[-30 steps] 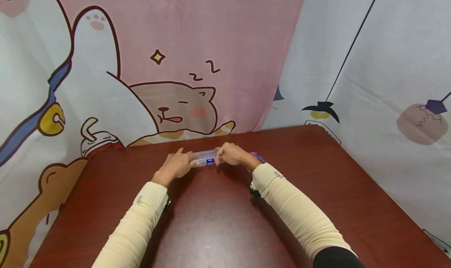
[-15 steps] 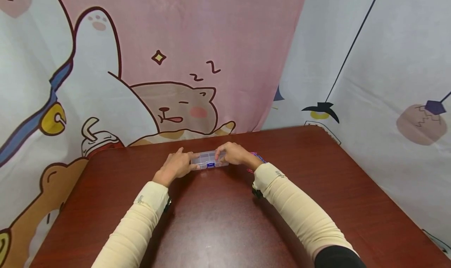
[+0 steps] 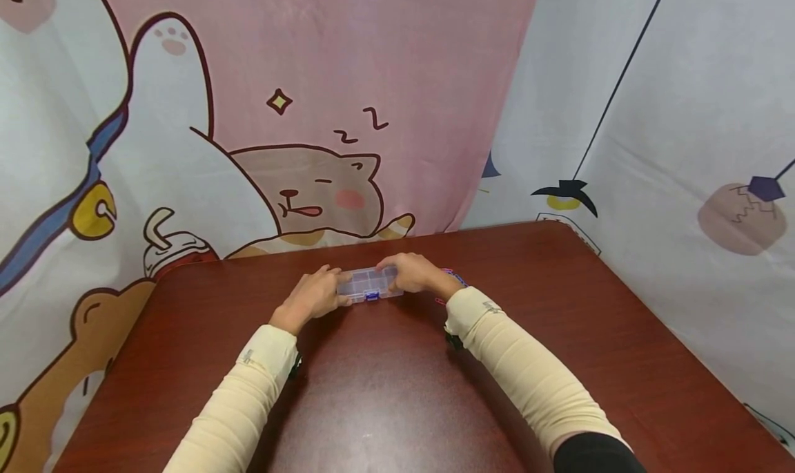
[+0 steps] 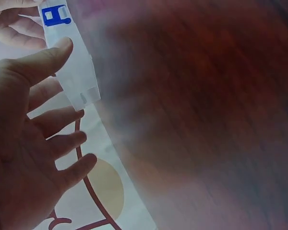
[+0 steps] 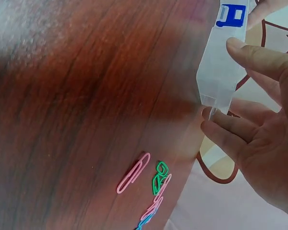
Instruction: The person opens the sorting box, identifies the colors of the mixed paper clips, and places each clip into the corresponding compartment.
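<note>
A clear plastic compartment box (image 3: 368, 282) with a blue latch (image 3: 371, 295) on its front lies between both hands on the far part of the table. My left hand (image 3: 315, 293) grips the box's left end; in the left wrist view its thumb presses the front wall while the other fingers spread behind and beside the end. My right hand (image 3: 411, 273) grips the right end, with the thumb (image 5: 237, 44) on the front wall and fingers around the far side and end corner. Through the lid, dividers show; I cannot make out any contents.
To the right of the box, beside my right wrist, lie a pink paper clip (image 5: 133, 173) and a string of pink, green and blue paper clips (image 5: 158, 184). The brown table (image 3: 385, 376) ends at a printed cloth backdrop (image 3: 435, 114) close behind the box.
The box's front has come slightly nearer and lower in the head view. My right hand's fingers have shifted from over the lid to the far edge. The left fingers have drawn in.
</note>
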`<state>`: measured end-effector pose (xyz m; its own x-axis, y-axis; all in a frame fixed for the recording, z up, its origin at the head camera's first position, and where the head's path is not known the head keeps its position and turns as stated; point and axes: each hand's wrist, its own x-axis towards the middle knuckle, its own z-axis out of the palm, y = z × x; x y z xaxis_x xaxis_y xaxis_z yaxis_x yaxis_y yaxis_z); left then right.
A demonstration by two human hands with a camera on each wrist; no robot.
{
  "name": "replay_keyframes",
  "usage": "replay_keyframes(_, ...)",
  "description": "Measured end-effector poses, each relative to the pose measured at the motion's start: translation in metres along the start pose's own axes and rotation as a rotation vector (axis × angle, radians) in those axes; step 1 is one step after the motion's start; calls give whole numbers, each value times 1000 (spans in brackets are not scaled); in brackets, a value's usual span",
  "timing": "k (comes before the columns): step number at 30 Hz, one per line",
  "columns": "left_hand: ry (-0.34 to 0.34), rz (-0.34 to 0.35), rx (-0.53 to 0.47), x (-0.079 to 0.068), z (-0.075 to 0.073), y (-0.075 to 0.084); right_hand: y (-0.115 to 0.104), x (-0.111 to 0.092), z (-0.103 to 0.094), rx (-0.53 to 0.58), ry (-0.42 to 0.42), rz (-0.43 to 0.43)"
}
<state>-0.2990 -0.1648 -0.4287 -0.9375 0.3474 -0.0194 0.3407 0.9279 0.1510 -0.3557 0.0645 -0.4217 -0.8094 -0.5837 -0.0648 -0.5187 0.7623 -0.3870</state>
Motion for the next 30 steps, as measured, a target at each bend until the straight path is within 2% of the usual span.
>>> replay_keyframes(8,61,66,73,-1,2,0,-2,0,2,-91,-33,6)
replay_keyframes(16,56,61,89,-2,3,0,-4,-3,4,-264,-79,-66)
replay_keyframes(24,63,57,121,0,8,2,-5,-7,4,-312,-89,-89)
replay_keyframes(30,87,42,65,1,10,3,-4,-7,2,-309,-91,-108)
